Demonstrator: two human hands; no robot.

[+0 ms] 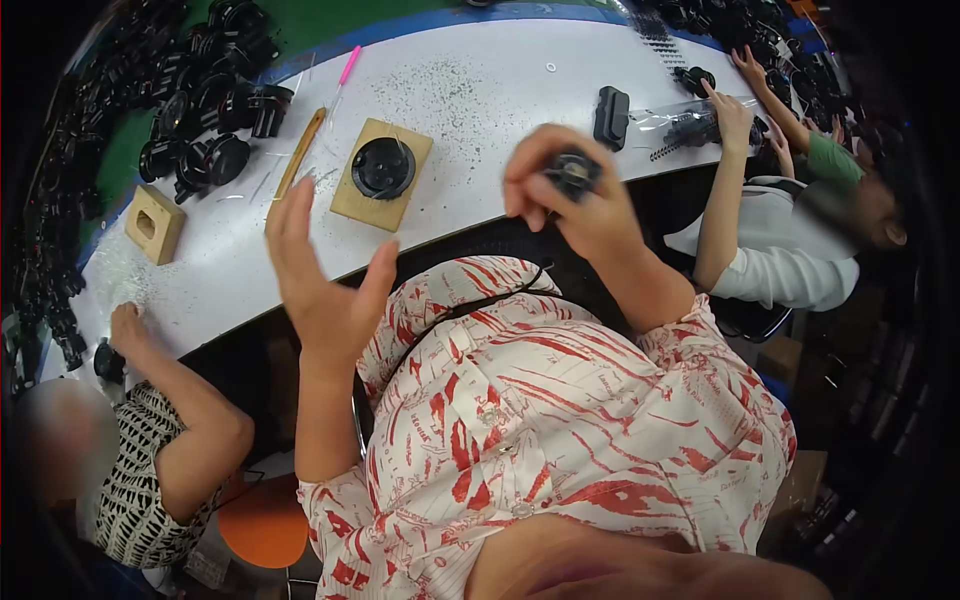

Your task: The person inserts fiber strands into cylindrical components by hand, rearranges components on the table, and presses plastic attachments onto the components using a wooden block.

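Observation:
My left hand is raised over the near table edge with its fingers apart and nothing in it. My right hand has its fingers curled around a black round part with a lighter centre; motion blur hides its detail. On the white table, in front of and between my hands, lies a light wooden block. A black round plastic piece with a raised rim sits on this block. Neither hand touches the block.
A wooden-handled tool and a pink-handled tool lie left of the block. Another wooden block and piled black parts are farther left. A black case lies right. Co-workers sit on both sides.

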